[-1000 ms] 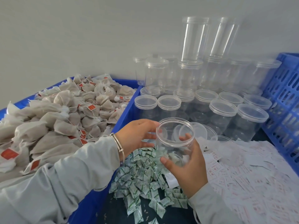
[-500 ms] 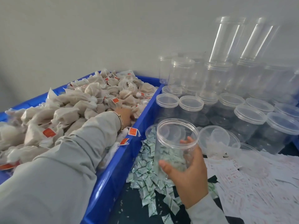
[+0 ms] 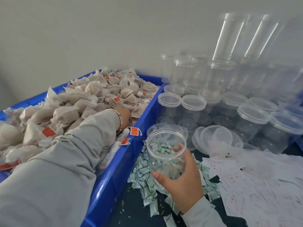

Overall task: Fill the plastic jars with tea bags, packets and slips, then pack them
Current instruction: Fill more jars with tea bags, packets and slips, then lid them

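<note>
Holding jar (image 3: 165,149) upright, mouth up

Soft, even daylight fills the scene, with only faint shadows on the wall (image 3: 82,38). Bright streaks of glare run down the tall tubes (image 3: 255,36), and the stacked jars (image 3: 213,76) at the right look smeared by motion blur. Wide-angle bending shows toward the edges.
</note>
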